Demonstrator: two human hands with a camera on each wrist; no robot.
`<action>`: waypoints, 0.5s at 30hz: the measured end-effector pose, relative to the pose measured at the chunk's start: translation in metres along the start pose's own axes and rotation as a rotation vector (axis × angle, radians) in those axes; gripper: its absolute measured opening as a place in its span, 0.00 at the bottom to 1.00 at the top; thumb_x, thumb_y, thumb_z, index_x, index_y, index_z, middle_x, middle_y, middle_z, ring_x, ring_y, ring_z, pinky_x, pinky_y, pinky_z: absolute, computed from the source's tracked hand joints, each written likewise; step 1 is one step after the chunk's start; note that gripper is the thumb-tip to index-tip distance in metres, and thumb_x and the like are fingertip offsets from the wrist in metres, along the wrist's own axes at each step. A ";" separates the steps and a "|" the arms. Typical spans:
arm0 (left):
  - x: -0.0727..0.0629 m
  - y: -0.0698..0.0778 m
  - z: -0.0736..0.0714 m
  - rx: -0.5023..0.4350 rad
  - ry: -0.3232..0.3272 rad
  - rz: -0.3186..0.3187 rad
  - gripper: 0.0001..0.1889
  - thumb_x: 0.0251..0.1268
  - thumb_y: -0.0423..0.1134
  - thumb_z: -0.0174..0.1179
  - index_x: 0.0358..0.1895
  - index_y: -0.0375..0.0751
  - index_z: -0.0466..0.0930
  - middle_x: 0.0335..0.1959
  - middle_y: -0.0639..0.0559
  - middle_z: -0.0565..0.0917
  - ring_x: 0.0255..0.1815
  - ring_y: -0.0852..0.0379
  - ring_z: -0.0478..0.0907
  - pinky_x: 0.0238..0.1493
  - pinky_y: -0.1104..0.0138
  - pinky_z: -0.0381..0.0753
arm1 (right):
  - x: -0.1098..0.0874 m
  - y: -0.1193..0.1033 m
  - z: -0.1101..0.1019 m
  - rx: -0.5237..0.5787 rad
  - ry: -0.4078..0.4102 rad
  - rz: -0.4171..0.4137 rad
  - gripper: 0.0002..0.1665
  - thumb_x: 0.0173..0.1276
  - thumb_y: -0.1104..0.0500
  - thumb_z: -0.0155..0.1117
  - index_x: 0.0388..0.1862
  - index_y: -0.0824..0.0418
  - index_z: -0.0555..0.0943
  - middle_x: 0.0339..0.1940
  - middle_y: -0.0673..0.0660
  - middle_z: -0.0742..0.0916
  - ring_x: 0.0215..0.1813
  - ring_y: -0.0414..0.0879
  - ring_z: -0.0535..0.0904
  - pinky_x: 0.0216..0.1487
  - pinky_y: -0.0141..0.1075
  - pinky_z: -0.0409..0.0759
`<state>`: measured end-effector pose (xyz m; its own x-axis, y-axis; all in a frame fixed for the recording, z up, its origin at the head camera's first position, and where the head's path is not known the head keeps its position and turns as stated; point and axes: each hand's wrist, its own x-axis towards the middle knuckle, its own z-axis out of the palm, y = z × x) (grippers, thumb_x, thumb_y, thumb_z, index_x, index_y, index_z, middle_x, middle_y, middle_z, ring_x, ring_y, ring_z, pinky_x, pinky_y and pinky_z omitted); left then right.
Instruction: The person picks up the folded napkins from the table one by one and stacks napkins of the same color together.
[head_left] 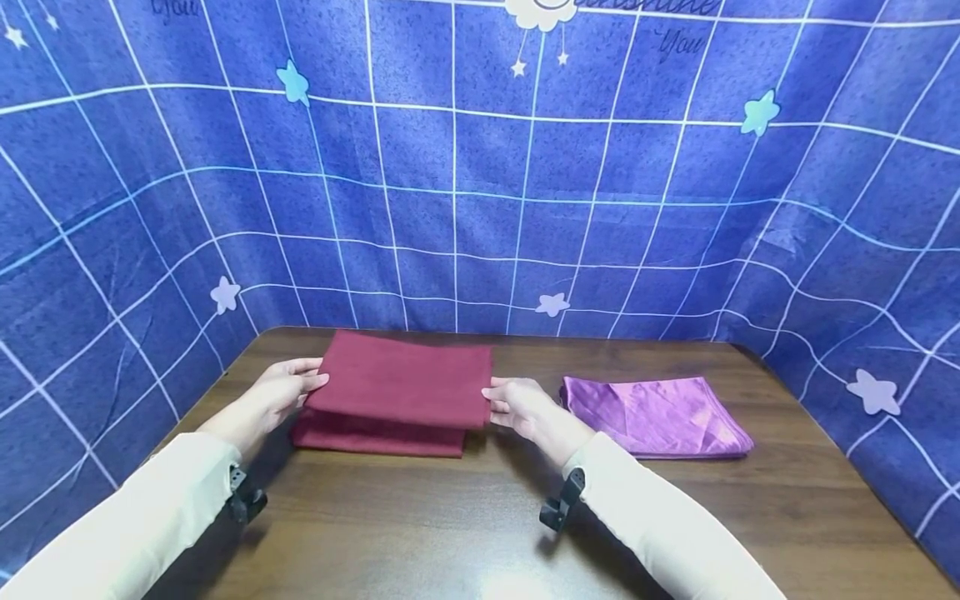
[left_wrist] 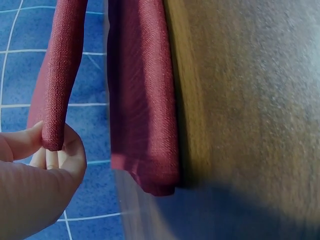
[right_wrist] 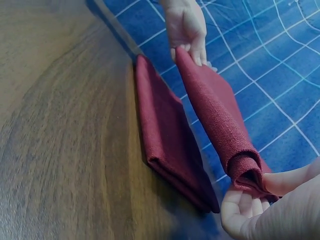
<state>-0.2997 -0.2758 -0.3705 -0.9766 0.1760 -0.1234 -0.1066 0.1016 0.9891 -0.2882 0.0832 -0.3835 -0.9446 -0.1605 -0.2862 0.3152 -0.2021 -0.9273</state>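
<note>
A folded dark red cloth [head_left: 405, 379] is held raised between both hands. My left hand [head_left: 281, 392] pinches its left edge, thumb on one side and fingers on the other. At the opposite end my right hand [head_left: 525, 412] pinches the layered edge, whose rolled folds show in the right wrist view. Beneath it a second folded red cloth [head_left: 382, 440] lies flat on the wooden table [head_left: 420, 533]. In the left wrist view a gap separates the raised cloth [left_wrist: 65, 65] from the lower one [left_wrist: 155, 100].
To the right of my right hand lies a folded shiny purple cloth [head_left: 660, 417]. A blue curtain [head_left: 480, 208] with white grid lines and stars surrounds the table's back and sides. Dark wrist cameras [head_left: 562, 500] are strapped over both pale sleeves.
</note>
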 end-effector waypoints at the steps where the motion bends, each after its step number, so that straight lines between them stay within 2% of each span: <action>1: 0.000 -0.001 -0.001 -0.004 0.000 0.004 0.30 0.70 0.29 0.52 0.70 0.21 0.50 0.33 0.67 0.82 0.33 0.68 0.81 0.37 0.73 0.83 | 0.000 0.001 0.001 0.002 -0.004 0.001 0.29 0.67 0.73 0.54 0.68 0.75 0.65 0.33 0.54 0.82 0.32 0.42 0.80 0.53 0.43 0.81; 4: -0.001 -0.003 -0.004 0.002 0.003 0.009 0.30 0.70 0.28 0.53 0.69 0.20 0.51 0.33 0.67 0.82 0.33 0.69 0.81 0.37 0.73 0.82 | 0.001 0.004 0.003 0.003 -0.009 0.007 0.29 0.67 0.73 0.54 0.67 0.75 0.65 0.34 0.54 0.82 0.33 0.42 0.80 0.53 0.43 0.81; 7: -0.003 -0.005 -0.007 0.022 0.014 0.007 0.30 0.69 0.29 0.53 0.69 0.20 0.52 0.32 0.67 0.82 0.33 0.69 0.80 0.37 0.74 0.82 | 0.002 0.006 0.006 0.002 -0.008 0.016 0.29 0.67 0.73 0.54 0.67 0.74 0.66 0.39 0.57 0.82 0.37 0.44 0.80 0.58 0.46 0.79; 12: -0.003 -0.008 -0.012 0.044 0.024 -0.004 0.31 0.70 0.29 0.53 0.69 0.19 0.50 0.32 0.68 0.82 0.33 0.70 0.80 0.37 0.74 0.82 | 0.002 0.010 0.009 0.011 -0.017 0.026 0.30 0.67 0.73 0.54 0.68 0.75 0.64 0.57 0.69 0.79 0.52 0.54 0.80 0.64 0.51 0.74; 15: -0.004 -0.010 -0.013 0.056 0.036 -0.011 0.32 0.70 0.30 0.53 0.70 0.18 0.49 0.31 0.69 0.81 0.32 0.70 0.79 0.36 0.75 0.81 | 0.002 0.012 0.011 0.014 -0.029 0.026 0.31 0.67 0.73 0.54 0.69 0.75 0.62 0.65 0.73 0.74 0.62 0.61 0.75 0.66 0.52 0.72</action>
<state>-0.2974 -0.2902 -0.3793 -0.9816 0.1395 -0.1305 -0.1080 0.1582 0.9815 -0.2854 0.0700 -0.3923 -0.9331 -0.1934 -0.3032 0.3414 -0.2107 -0.9160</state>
